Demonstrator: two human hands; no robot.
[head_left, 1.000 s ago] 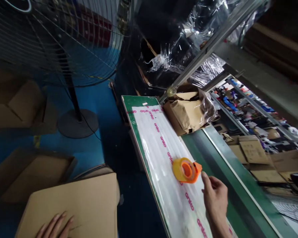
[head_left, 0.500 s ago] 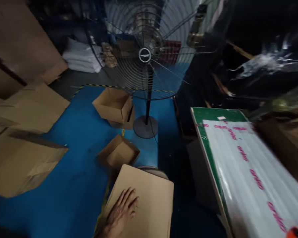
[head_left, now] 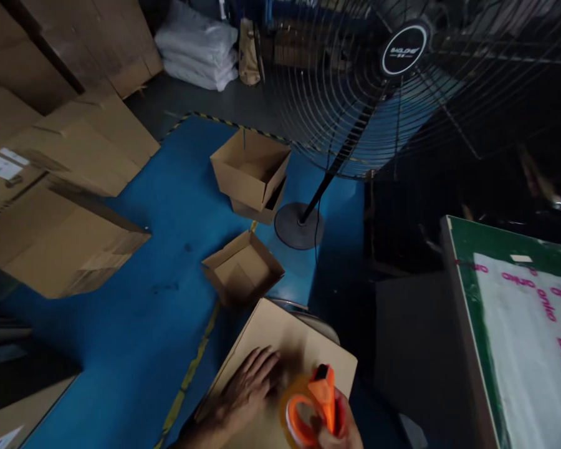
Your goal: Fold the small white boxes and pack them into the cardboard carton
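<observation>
A closed carton [head_left: 303, 343] is seen at the bottom centre, supported on a round seat [head_left: 325, 327] whose edge is exposed behind it. The left hand [head_left: 250, 380] is laid palm down on the carton's top, its fingers extended and held only slightly apart, with nothing gripped. An orange tape dispenser [head_left: 325, 396] fitted with a roll of tape is held over the carton, near its right side, by the right hand [head_left: 343, 430], whose fingers are curled around it; whether the carton is touched by the dispenser cannot be told. Beyond the carton, an open box [head_left: 234, 293] is placed on the blue floor [head_left: 168, 318], and two more open boxes [head_left: 238, 178] are stacked farther back, beside the base of a black pedestal fan [head_left: 404, 50]. To the left, large cartons [head_left: 56, 249] are gathered. At the right, a green-topped table [head_left: 467, 274] is partly covered by a white wrapped sheet [head_left: 518, 349], on which "anko" is printed in pink
</observation>
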